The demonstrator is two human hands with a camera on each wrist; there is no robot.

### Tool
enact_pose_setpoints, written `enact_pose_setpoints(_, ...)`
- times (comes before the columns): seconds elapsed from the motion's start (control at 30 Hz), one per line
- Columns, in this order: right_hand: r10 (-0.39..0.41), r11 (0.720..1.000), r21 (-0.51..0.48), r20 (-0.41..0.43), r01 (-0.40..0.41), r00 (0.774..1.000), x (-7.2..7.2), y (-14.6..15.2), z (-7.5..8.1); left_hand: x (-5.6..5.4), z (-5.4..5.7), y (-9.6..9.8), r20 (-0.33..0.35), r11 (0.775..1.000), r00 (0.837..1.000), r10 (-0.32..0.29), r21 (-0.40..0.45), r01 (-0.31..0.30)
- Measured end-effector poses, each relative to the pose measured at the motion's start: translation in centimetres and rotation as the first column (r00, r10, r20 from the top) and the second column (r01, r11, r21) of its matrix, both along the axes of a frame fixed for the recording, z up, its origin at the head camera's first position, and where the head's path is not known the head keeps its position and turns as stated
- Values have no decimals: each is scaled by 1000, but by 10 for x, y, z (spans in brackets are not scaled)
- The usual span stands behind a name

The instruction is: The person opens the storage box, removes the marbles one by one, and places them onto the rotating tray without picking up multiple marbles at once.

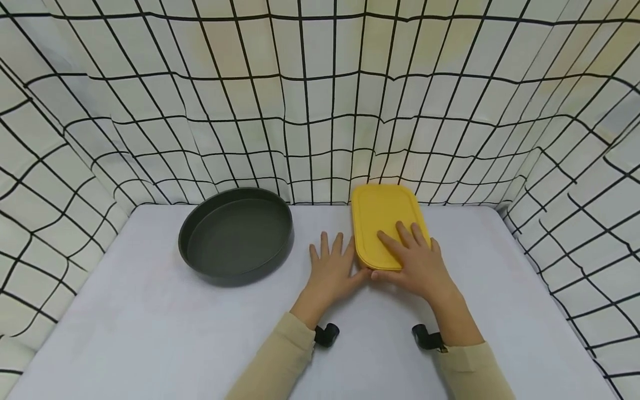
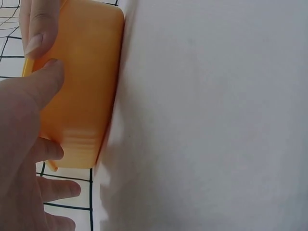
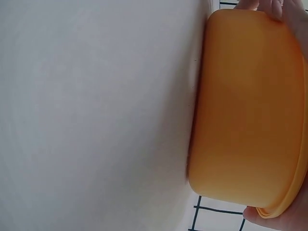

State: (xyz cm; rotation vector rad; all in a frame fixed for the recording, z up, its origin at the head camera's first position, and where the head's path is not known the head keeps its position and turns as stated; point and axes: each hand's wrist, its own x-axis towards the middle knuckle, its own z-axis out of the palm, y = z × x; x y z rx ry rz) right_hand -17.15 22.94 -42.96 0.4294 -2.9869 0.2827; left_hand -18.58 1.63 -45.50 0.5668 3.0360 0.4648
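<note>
A lidded plastic food container stands at the back of the table, its yellow lid (image 1: 385,208) flat on top. Its orange-yellow wall (image 3: 250,106) fills much of the right wrist view. My right hand (image 1: 422,269) rests on the lid with fingers spread, thumb along the near edge and little finger by the right rim. My left hand (image 1: 330,275) is at the near left corner, fingers fanned out. In the left wrist view, its thumb (image 2: 48,79) touches the container's near wall (image 2: 86,96). The lid looks seated on the container; its contents are hidden.
A dark green round pan (image 1: 237,233) stands on the white table (image 1: 175,339), left of my left hand. White walls with a black grid (image 1: 320,100) enclose the table at the back and both sides. A small black camera sits on each wrist.
</note>
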Motion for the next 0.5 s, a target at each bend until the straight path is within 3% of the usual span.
enact_pose_setpoints(0.23, 10, 1000, 11, 26, -10, 1000, 2, -1, -2, 2, 1, -3, 24, 999, 1000, 16, 31, -17)
enact_pose_setpoints(0.5, 11, 1000, 29, 4, -11, 1000, 1, 0, 6, -1, 3, -2, -8, 999, 1000, -5, 51, 5)
